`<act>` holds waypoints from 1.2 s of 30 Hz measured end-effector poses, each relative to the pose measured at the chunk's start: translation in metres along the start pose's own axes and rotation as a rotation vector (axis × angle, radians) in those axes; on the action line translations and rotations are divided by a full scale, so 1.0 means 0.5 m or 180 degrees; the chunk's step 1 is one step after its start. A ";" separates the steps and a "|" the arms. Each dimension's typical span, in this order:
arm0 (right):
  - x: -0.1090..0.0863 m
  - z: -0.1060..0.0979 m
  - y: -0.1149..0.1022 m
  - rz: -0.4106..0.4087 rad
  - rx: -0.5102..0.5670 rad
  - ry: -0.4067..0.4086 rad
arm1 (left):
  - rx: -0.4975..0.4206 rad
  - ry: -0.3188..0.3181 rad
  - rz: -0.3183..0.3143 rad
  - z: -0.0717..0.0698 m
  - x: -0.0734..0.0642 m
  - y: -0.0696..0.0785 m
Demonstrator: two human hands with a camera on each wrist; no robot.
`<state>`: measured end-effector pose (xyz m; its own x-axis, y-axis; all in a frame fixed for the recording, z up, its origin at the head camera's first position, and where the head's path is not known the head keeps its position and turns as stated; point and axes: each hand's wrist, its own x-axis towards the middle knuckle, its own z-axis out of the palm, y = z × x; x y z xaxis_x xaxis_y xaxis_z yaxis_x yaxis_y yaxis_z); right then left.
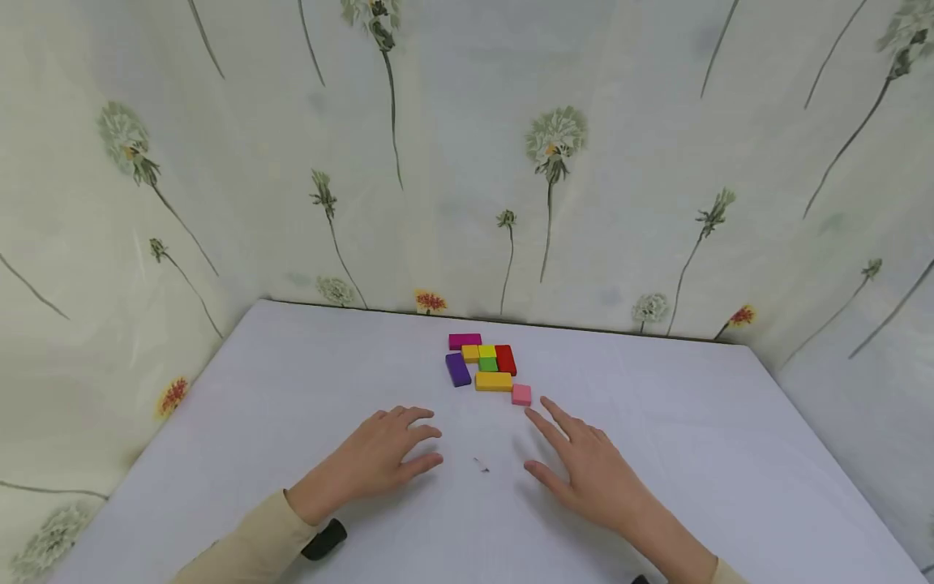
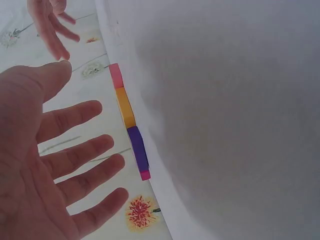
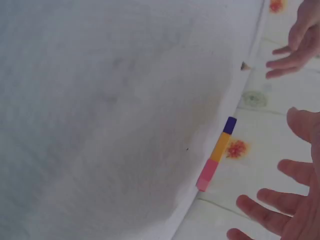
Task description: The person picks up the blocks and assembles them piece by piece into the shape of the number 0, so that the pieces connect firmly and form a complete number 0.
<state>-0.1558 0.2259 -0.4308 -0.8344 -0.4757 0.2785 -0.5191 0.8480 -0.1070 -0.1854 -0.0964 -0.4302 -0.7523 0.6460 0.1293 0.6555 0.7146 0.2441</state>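
Note:
Several coloured blocks lie flat in a loose cluster towards the back of the table: a magenta block [image 1: 464, 341], a purple block [image 1: 458, 370], a red block [image 1: 506, 360], a small orange block [image 1: 470, 354], a yellow block [image 1: 486, 351], a green block [image 1: 488, 365], a longer orange-yellow block [image 1: 494, 381] and a pink block [image 1: 521, 395]. My left hand [image 1: 383, 452] hovers in front of them on the left, fingers spread and holding nothing. On the other side, my right hand [image 1: 587, 470] has its fingers extended close to the pink block, apart from it.
A white-covered table [image 1: 306, 365] spreads under both hands. A small dark-and-pale mark [image 1: 481, 465] shows on it between them. Behind stands a curtain [image 1: 467, 162] printed with dandelions. A black band [image 1: 324, 540] is by the left sleeve.

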 end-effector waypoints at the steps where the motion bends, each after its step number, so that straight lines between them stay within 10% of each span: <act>1: 0.003 0.001 0.003 0.0030 0.0039 0.0008 | -0.0018 0.0008 -0.0013 0.001 0.002 -0.001; 14: 0.069 0.012 0.038 0.0864 0.0737 -0.0461 | -0.0395 -0.0135 -0.0440 0.004 0.049 -0.025; 21: 0.108 0.019 0.065 0.1244 0.1029 -0.0505 | -0.0667 0.0121 -0.0571 -0.006 0.092 -0.052; 36: 0.155 0.050 0.077 0.1583 0.1123 -0.0735 | -0.0752 -0.0006 -0.1120 0.024 0.189 -0.086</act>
<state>-0.2450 0.2160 -0.4371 -0.9887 -0.1175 -0.0932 -0.0575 0.8708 -0.4882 -0.2839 -0.0628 -0.4400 -0.9273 0.3743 -0.0032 0.3255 0.8106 0.4867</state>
